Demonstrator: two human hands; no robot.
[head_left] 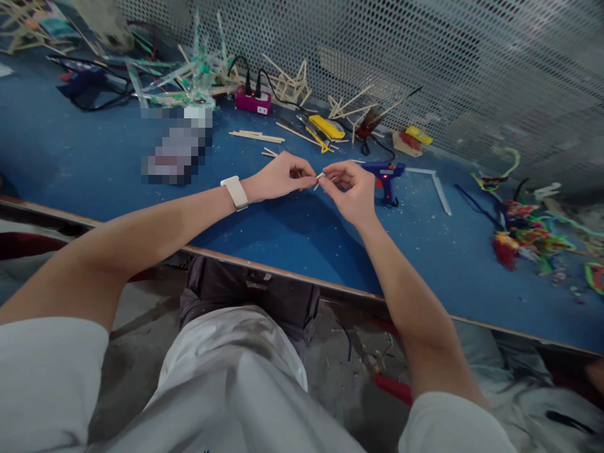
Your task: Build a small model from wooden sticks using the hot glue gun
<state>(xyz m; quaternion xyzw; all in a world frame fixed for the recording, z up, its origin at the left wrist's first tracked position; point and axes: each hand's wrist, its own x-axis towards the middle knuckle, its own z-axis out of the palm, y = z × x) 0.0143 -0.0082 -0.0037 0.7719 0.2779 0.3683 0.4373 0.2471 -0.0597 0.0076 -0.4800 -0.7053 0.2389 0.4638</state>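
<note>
Both my hands meet above the blue table [292, 239], pinching a small white stick piece [320, 177] between their fingertips. My left hand [280, 177], with a white band on its wrist, closes on the piece from the left. From the right, my right hand [352, 189] grips the same piece with curled fingers. A blue glue gun [385, 174] stands on the table just behind my right hand.
Loose wooden sticks [257, 135], a yellow cutter [326, 128], a pink power strip [253, 102] with black cables and stick structures lie along the back by a perforated metal screen. Colourful pipe cleaners [528, 233] are heaped at the right. A white strip [441, 192] lies near the glue gun.
</note>
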